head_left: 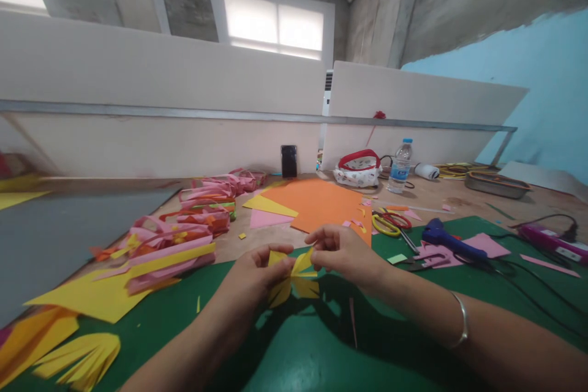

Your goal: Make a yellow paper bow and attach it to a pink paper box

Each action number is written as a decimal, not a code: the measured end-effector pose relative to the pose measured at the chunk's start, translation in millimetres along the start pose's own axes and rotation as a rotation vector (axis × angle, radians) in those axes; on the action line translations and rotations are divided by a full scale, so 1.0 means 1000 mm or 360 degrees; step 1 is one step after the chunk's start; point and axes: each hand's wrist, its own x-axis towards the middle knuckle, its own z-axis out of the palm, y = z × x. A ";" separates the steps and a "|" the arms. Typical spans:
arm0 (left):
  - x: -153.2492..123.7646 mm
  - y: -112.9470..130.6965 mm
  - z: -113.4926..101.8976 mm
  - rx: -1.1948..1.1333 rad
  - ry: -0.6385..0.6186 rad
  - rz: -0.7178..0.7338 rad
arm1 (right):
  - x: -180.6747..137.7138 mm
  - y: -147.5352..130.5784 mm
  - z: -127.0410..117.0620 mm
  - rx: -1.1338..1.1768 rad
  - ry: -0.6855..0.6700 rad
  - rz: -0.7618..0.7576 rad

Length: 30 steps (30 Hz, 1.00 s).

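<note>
A yellow paper cutout [304, 285] with slit, petal-like flaps is held up between both hands over the green mat [294, 352]. My left hand [264, 272] pinches its left side between thumb and fingers. At the upper right flap, the thumb and fingertips of my right hand [334, 251] are closed on the paper's edge. A silver bangle [462, 318] circles the right wrist. Beneath the hands a thin pink paper strip [353, 321] lies on the mat.
Orange sheets [321, 199] lie ahead. Scissors [395, 223], a blue glue gun [452, 242] and cables are at right. Pink paper bundles [206, 214] and yellow cut paper [85, 361] lie left. A water bottle [400, 166], pouch [357, 170] and phone [289, 161] stand near the white partition.
</note>
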 end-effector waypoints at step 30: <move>0.003 -0.002 -0.001 0.0579 -0.0053 0.0118 | 0.006 0.020 0.003 -0.0469 -0.0056 0.0021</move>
